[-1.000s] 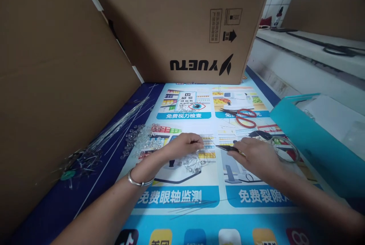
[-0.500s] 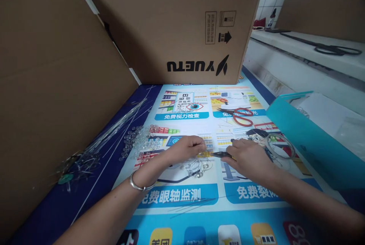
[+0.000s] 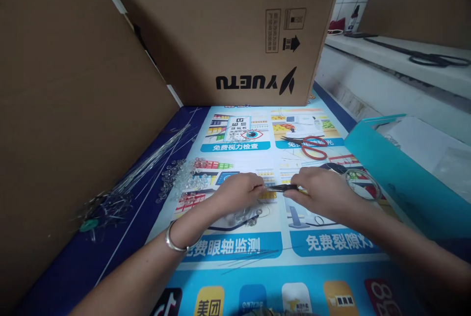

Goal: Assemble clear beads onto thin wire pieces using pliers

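Right hand (image 3: 324, 193) grips pliers (image 3: 281, 188); boxes (image 3: 228, 31) crowd behind.

Two hands work here, the left hand (image 3: 239, 192) and the right hand (image 3: 324, 193). One pair of pliers (image 3: 282, 188) and one pair of red scissors (image 3: 311, 145) are in view. Two cardboard boxes (image 3: 228, 31) stand behind.

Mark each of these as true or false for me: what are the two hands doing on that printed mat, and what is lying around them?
1. The right hand holds small dark pliers. True.
2. The left hand rests on the red-handled scissors. False: the scissors lie apart, farther back on the mat.
3. A heap of clear beads lies left of the left hand. True.
4. The left wrist is bare. False: it wears a silver bangle.
5. The cardboard box behind the mat has its printed lettering upside down. True.
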`<state>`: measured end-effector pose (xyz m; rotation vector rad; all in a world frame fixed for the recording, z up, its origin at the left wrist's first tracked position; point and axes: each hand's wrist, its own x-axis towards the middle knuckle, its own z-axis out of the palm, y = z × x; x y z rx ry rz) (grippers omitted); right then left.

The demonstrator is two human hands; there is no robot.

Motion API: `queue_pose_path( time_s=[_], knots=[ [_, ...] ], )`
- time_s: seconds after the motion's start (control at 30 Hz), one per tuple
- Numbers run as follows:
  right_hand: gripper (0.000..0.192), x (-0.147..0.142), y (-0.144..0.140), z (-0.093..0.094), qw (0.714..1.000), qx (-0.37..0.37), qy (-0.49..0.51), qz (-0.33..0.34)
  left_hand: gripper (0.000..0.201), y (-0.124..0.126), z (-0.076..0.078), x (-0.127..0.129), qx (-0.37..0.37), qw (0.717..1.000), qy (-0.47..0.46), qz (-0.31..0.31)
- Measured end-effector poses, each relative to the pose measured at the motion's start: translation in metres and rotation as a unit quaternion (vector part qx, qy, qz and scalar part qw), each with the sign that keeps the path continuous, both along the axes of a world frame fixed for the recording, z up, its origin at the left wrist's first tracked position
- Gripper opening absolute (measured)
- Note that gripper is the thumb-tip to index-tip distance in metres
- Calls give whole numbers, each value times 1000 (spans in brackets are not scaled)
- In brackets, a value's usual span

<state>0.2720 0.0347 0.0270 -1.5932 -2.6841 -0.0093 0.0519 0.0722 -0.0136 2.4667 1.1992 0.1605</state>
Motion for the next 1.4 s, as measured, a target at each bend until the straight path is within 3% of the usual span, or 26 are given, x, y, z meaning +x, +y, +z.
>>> queue_pose_path(
  time_s=[0.43, 0.6, 0.83, 1.07, 1.27, 1.4],
  knots=[
    [39, -12, 8, -6, 999, 9, -48, 6, 28, -4, -2, 2, 39, 999, 25, 1],
    [38, -4, 13, -12, 1000, -6, -17, -12, 24, 4, -3, -3, -70, 995, -72, 14],
    [36, 15, 18, -32, 991, -52, 122, -31, 17, 19, -8, -17, -238, 956, -171, 30],
    [36, 10, 15, -50, 977, -64, 200, -36, 12, 18, -27, -13, -281, 921, -260, 65],
    [35, 5, 13, -58, 975, -50, 216, -28, 6, 14, -25, -6, -341, 872, -338, 95],
    [36, 4, 11, -60, 978, -26, 207, -23, 5, 12, -24, -2, -333, 868, -354, 101]
  ],
)
